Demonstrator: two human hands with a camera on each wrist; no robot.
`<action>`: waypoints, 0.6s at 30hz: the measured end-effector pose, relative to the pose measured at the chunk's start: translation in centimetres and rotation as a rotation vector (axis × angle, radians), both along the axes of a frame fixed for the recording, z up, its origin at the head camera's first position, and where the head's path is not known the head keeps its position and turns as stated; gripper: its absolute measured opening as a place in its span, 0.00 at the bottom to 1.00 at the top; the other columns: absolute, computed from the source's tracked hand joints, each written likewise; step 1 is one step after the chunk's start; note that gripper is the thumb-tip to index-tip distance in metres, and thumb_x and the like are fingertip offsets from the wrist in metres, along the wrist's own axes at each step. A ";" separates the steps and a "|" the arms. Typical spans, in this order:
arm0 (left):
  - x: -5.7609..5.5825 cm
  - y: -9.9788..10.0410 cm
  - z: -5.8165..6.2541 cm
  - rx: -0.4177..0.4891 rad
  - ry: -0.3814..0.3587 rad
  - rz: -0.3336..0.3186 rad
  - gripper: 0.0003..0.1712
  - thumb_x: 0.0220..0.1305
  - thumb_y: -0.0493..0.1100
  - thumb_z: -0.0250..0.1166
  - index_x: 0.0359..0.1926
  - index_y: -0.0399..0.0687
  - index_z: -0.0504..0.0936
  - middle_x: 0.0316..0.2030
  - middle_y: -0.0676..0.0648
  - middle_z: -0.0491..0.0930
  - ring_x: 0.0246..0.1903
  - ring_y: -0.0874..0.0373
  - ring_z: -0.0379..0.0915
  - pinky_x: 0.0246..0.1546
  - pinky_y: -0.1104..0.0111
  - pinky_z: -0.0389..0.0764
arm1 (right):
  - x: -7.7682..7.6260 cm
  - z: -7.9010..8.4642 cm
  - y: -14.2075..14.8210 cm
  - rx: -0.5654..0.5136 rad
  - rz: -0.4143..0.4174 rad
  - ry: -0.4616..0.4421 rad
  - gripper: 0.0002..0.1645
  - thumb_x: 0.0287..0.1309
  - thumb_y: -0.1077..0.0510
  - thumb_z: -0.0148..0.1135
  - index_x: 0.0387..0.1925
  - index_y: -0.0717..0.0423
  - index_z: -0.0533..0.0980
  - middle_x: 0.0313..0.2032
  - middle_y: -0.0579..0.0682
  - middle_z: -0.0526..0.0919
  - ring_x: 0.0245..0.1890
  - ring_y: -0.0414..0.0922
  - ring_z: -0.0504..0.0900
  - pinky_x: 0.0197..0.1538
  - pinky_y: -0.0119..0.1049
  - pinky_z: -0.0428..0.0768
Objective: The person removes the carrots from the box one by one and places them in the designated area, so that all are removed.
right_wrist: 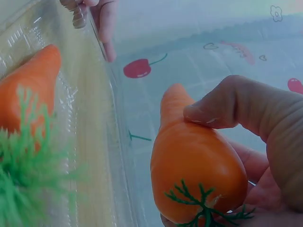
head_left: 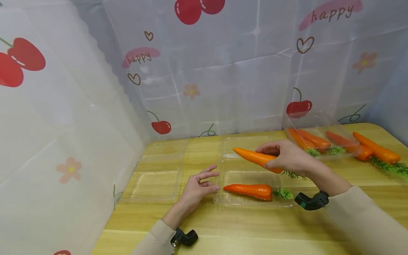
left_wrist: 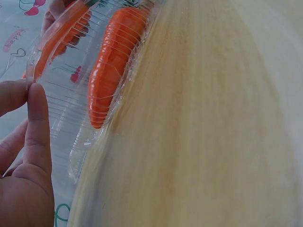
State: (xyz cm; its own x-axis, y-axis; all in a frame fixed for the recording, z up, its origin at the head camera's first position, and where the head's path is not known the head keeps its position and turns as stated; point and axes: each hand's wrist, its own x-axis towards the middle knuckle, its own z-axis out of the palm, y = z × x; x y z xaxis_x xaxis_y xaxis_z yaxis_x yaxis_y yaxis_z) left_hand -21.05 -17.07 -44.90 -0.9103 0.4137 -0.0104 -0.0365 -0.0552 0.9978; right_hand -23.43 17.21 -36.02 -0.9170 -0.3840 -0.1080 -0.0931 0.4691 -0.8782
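Note:
An orange toy carrot (head_left: 255, 158) with green leaves is held between the thumb and fingers of my right hand (head_left: 290, 156). It hangs over a clear plastic box (head_left: 251, 204), its tip pointing left. A redder toy carrot (head_left: 250, 191) lies in the near part of that box, leaves (head_left: 283, 193) to the right. My left hand (head_left: 198, 187) is at the box's left side; in the left wrist view its thumb and finger pinch the clear rim (left_wrist: 31, 84). The right wrist view shows the gripped carrot (right_wrist: 194, 165) from its leafy end.
Another clear plastic container (head_left: 156, 184) lies on the wooden table (head_left: 229, 230) at left. Toward the back right, a clear plastic piece (head_left: 318, 122) stands among several toy carrots (head_left: 376, 148). A printed cloth (head_left: 236, 85) hangs behind the table.

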 end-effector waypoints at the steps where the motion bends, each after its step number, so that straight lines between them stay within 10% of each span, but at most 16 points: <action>1: 0.0 0.0 0.0 0.003 0.000 0.000 0.33 0.60 0.28 0.72 0.66 0.24 0.73 0.79 0.42 0.59 0.32 0.65 0.83 0.41 0.72 0.87 | 0.0 0.0 0.3 -0.002 -0.010 0.000 0.34 0.54 0.63 0.72 0.64 0.58 0.77 0.59 0.61 0.83 0.47 0.50 0.81 0.39 0.38 0.84; 18: -0.2 -0.2 0.4 -0.002 -0.004 0.005 0.33 0.61 0.27 0.71 0.66 0.24 0.73 0.79 0.41 0.59 0.32 0.64 0.83 0.41 0.71 0.87 | 0.3 1.0 6.1 0.031 -0.155 0.016 0.36 0.62 0.61 0.70 0.70 0.63 0.71 0.64 0.66 0.77 0.48 0.47 0.80 0.42 0.38 0.86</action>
State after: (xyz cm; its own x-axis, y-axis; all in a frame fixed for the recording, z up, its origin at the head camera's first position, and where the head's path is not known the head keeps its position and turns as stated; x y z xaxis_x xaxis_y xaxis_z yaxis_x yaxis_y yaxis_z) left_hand -21.26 -17.28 -44.49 -0.9123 0.4093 -0.0151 -0.0405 -0.0533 0.9978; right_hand -23.09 23.32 -34.99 -0.9668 -0.2343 -0.1021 -0.0315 0.5058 -0.8621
